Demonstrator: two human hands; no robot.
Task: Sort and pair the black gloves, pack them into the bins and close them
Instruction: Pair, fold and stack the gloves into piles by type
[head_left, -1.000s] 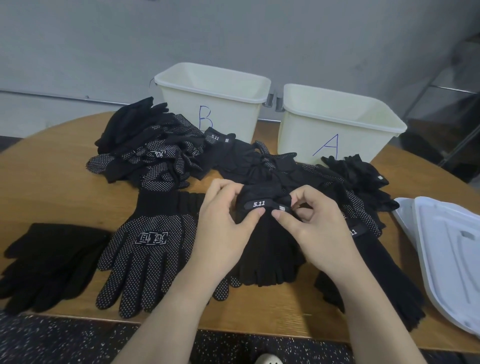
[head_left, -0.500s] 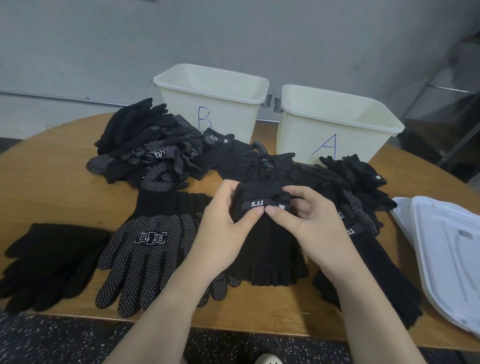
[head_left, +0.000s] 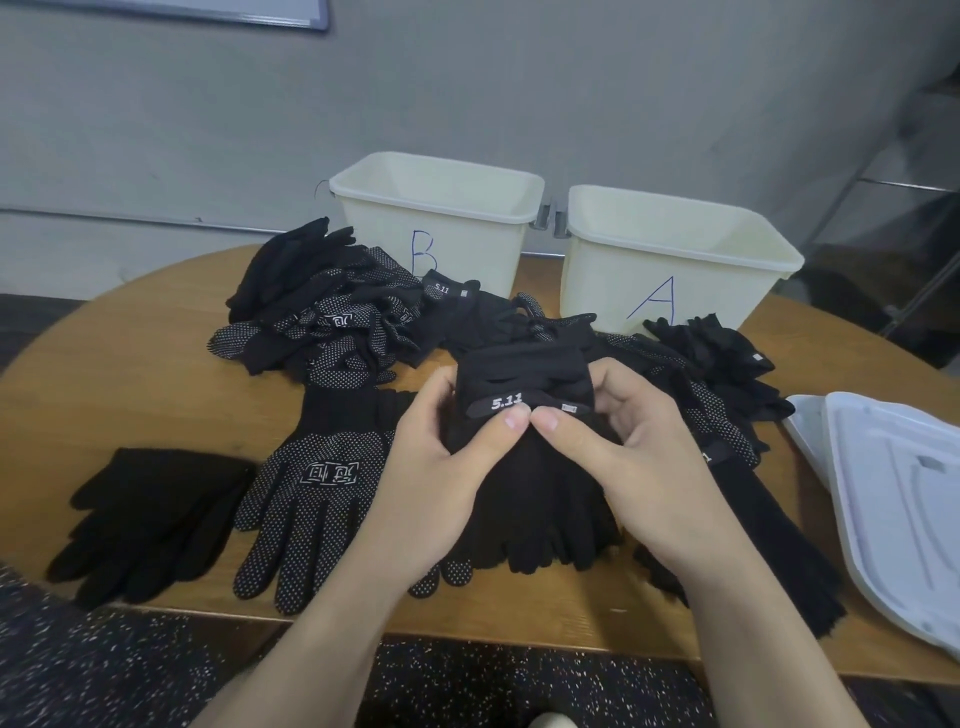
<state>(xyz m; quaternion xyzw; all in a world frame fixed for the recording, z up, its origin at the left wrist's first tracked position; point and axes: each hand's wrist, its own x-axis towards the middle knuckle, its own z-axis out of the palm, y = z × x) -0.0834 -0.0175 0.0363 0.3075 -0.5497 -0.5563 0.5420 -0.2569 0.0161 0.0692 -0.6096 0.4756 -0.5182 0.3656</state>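
Plain black gloves (head_left: 150, 514): flat on the round wooden tabletop (head_left: 104, 374), far left, near the front edge, cuffs pointing away from the person.

Dotted glove (head_left: 311, 499): just right of the plain ones, lying flat with its white logo patch up, cuff toward the pile behind it.

Glove pile (head_left: 322, 312): mixed dotted and plain black gloves heaped at the back left, reaching the foot of bin B (head_left: 467, 228).

Bin B: cream plastic, open, letter B in blue on the front wall; interior cannot be seen.

Left hand (head_left: 441, 467): fingers curled round the left side of the 5.11 gloves (head_left: 524, 384), thumb pressing on the labelled strap.

5.11 gloves: black, held at the centre of the tabletop between both hands, glove tips spread toward the front edge, lying over other black gloves.

Right hand (head_left: 639, 457): fingers curled round the right side of the same gloves, thumb tip touching the left thumb.

Bin A (head_left: 727, 249): cream, open, just beside bin B, blue letter A on its front.

Small glove heap (head_left: 722, 358): black, in front of bin A.

White lids (head_left: 904, 499): stacked at the far right edge.
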